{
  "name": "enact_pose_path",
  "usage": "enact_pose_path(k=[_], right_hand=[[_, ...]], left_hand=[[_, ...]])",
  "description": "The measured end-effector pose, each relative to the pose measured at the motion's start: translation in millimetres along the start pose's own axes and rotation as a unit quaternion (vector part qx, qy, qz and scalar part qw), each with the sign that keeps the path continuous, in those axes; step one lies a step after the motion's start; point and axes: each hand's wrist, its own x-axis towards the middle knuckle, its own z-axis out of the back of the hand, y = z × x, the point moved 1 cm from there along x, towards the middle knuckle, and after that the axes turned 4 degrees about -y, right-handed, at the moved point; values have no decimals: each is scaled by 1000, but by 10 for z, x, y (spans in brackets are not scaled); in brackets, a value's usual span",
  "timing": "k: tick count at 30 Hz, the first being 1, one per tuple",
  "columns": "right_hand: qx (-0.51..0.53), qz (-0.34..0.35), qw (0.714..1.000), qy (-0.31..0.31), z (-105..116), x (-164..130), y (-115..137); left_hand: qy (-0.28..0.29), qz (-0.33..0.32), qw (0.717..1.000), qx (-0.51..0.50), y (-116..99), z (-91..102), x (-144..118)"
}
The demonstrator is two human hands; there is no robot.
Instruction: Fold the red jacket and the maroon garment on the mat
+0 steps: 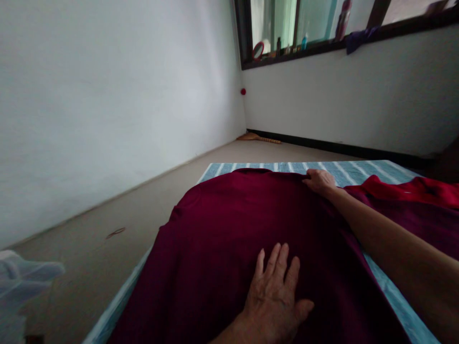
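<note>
Maroon cloth covers most of the near view: a shirt (pixel 229 239) spread flat on a blue striped mat (pixel 344 172) that lies on the floor; the left hand (pixel 274 298) rests palm down on the near middle of the shirt, fingers spread and open, gripping nothing; the right hand (pixel 320 182) reaches to the far edge, near what looks like the collar, fingers curled onto the cloth, though whether it pinches the fabric or only presses it I cannot tell. The two hands are well apart, one near, one far. A red cloth (pixel 412 188) lies just beside the shirt on the right, over the same mat; a broom (pixel 258 138) lies by the far wall; bottles and a small mirror (pixel 257 50) stand on the window sill.

By my reading the work in hand is smoothing the shirt flat; done well, the near palm should hold the body steady while the far hand draws the edge taut and straight; strokes should run outward from the middle so creases leave by the edges; the sleeve on the left wants squaring too.
</note>
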Motion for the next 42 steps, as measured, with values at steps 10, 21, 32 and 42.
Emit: enact_pose_path(k=[10,21,32,42], right_hand=[[-40,9,999,-14,-9,-154,65],[12,241,970,-13,63,-1811,263],[39,210,977,-16,43,-2346,-44],[44,209,976,-54,98,-2932,-71]], left_hand=[[3,22,999,29,30,-39,-58],[5,16,999,36,-16,30,8],[22,55,998,-26,-43,394,-137],[-90,215,968,87,474,435,-1354]])
